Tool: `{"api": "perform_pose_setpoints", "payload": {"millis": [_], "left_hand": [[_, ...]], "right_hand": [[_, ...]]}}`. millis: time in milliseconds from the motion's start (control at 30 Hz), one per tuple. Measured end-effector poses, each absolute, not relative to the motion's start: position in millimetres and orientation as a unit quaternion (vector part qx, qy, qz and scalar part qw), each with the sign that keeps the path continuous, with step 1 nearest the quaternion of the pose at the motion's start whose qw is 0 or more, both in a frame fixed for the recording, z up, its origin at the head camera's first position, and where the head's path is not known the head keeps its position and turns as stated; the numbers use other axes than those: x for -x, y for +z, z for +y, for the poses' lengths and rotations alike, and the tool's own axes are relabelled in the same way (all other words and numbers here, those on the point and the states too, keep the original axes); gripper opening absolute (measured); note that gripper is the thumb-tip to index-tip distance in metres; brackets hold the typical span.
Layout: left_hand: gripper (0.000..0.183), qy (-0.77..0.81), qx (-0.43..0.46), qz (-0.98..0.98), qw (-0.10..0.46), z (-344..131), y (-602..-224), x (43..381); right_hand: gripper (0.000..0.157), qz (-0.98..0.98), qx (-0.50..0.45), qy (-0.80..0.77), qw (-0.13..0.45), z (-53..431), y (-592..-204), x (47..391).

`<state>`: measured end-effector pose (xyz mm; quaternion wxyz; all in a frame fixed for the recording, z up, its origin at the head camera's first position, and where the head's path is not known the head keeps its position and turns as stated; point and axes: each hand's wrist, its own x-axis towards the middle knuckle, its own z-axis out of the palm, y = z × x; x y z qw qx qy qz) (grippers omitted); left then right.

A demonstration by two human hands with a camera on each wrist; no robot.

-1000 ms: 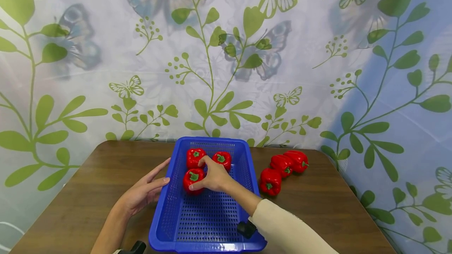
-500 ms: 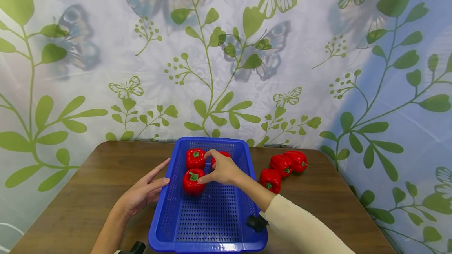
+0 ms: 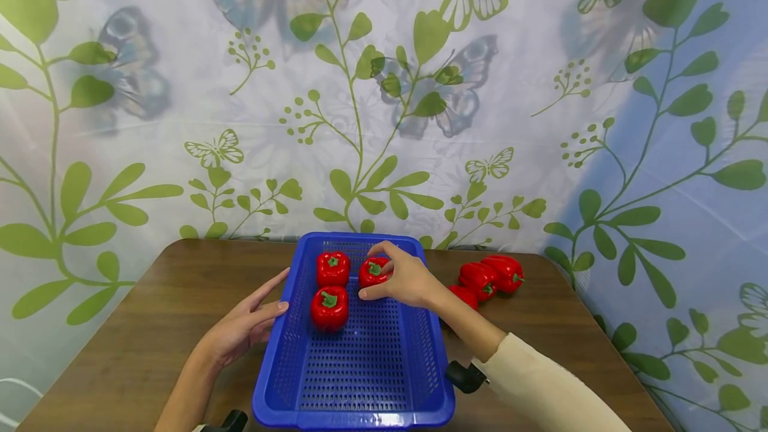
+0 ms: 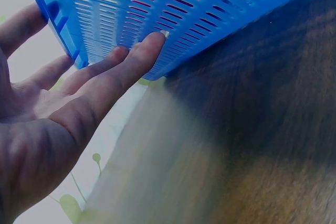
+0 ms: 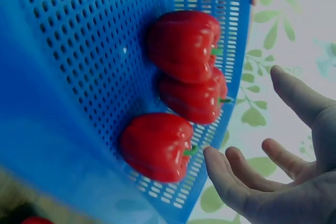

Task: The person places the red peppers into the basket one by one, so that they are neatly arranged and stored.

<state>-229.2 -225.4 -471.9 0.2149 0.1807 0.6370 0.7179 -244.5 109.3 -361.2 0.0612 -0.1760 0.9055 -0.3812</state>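
Observation:
A blue perforated plastic basket (image 3: pixel 354 419) stands on the table, holding three red bell peppers with green stems. Two sit on the left, one at the back (image 3: pixel 333 271) and one nearer (image 3: pixel 329 315); the third pepper (image 3: pixel 367 277) is at back right. Over that third pepper is my right hand (image 3: pixel 408 279), thumb and fingers spread and partly covering it. In the right wrist view, nothing lies between the fingers of this hand (image 5: pixel 283 187). My left hand (image 3: pixel 237 335) rests its extended fingers against the basket's left side; the left wrist view shows a fingertip (image 4: pixel 152 45) at the slotted wall.
Right of the basket, red bell peppers lie on the brown wooden table (image 3: pixel 540 352): one at the back (image 3: pixel 507 274), one in the middle (image 3: pixel 478 279), and one nearer (image 3: pixel 465 295), partly hidden by my right forearm. A leaf-and-butterfly patterned cloth (image 3: pixel 384 119) hangs behind.
My right hand has moved right, from over the near-left pepper to over the back-right one, and holds nothing. The left hand, basket and peppers have stayed in place.

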Motion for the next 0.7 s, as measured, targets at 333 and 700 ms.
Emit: {"api": "perform_pose_setpoints", "payload": {"millis": [333,700], "left_hand": [[0.069,0.718,-0.186,0.636,0.216,-227,-472,231],[0.069,0.72,-0.179,0.634,0.218,-227,-471,232]], "right_hand": [[0.068,0.923,0.155,-0.349,0.039,137,-349,241],[0.065,0.935,0.125,-0.331,0.029,175,-347,241]]}}
